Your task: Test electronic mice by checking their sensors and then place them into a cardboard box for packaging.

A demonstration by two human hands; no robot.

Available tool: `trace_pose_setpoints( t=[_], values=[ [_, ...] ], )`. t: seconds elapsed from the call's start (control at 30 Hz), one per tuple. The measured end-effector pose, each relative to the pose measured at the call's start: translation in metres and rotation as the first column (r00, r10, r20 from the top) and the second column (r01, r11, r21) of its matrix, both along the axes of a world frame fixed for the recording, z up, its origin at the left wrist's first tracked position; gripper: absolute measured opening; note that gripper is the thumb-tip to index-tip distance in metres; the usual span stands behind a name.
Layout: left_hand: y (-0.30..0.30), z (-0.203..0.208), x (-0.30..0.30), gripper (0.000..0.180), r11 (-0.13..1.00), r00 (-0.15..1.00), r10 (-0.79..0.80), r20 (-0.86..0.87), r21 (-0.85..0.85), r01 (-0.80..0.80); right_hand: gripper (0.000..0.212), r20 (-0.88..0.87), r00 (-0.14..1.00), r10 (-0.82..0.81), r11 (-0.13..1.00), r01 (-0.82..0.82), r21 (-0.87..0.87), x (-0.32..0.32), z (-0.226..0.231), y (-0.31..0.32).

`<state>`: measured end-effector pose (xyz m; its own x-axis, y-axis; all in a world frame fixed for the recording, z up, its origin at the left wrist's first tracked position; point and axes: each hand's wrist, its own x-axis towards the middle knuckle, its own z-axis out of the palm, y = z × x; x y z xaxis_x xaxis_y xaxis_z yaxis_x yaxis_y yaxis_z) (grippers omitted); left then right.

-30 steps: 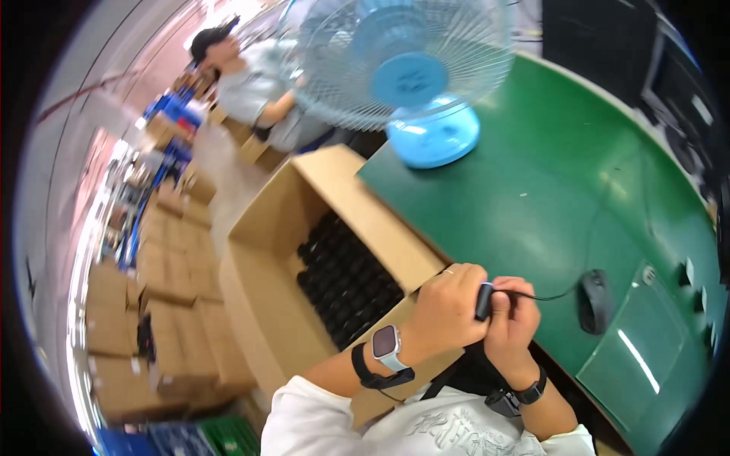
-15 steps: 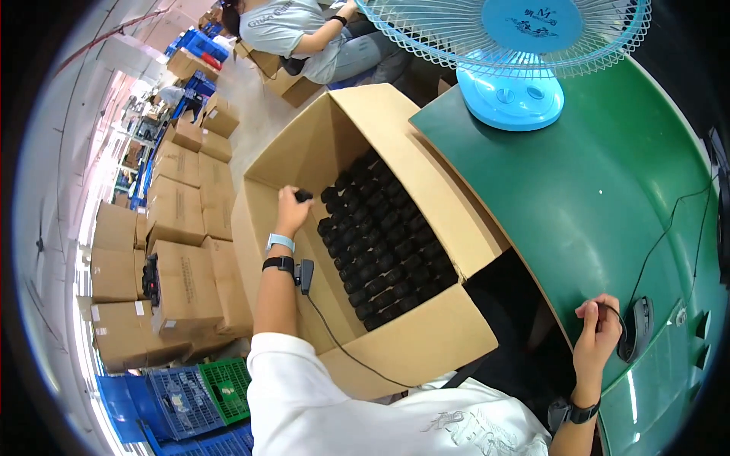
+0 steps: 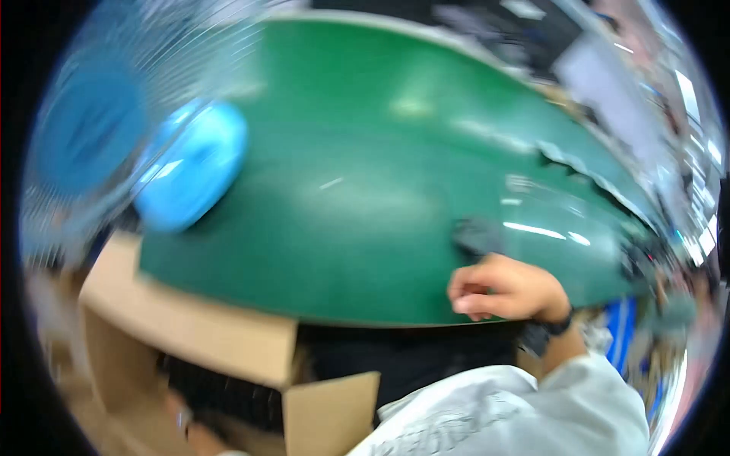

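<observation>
My left hand (image 3: 176, 404) is a smear inside the cardboard box (image 3: 331, 414) at the lower left, beside rows of small black pieces (image 3: 220, 391). Blur hides its fingers and whatever they may hold. Over the front edge of the green table (image 3: 342, 220), my right hand (image 3: 508, 287) has its fingers curled in toward the thumb. Anything inside that grip is hidden. Just beyond the right hand lies a dark computer mouse (image 3: 477, 235), also blurred.
A blue fan (image 3: 194, 163) stands on the table's left end, its wire guard leaning over the edge. The box's raised flap (image 3: 198, 327) lies along the table edge. Blue baskets (image 3: 622, 330) show at the right, behind my right arm.
My view has swung to the right, so the box and fan now sit at the left. My left hand, earlier seen with a small black piece, is now blurred; my right hand remains curled.
</observation>
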<state>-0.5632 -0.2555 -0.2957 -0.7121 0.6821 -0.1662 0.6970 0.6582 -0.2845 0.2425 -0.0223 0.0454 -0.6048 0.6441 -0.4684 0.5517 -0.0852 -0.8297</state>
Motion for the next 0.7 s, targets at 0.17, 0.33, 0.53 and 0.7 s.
trace_pose_setpoints(
  t=[0.17,0.33,0.53,0.7],
  values=[
    [0.027,0.026,0.015,0.040,0.988,0.963,-0.038,-0.268,-0.154,-0.004,0.026,0.436,0.844,-0.312,0.924,0.164,0.344,0.108,0.038,0.034],
    [0.084,0.145,0.081,0.031,0.647,0.982,-0.083,-0.170,0.740,0.183,0.025,0.369,0.461,-0.807,0.439,0.050,0.897,0.208,-0.027,0.093],
    [0.132,0.340,0.272,0.018,0.150,0.959,-0.225,-0.175,0.966,0.212,0.021,0.116,0.572,-0.812,0.292,0.226,0.929,0.210,-0.042,0.097],
    [0.148,0.382,0.497,0.015,0.154,0.259,-0.965,0.046,0.897,0.415,0.012,-0.346,0.923,-0.166,0.672,0.363,0.646,0.062,0.004,-0.016]
  ],
)
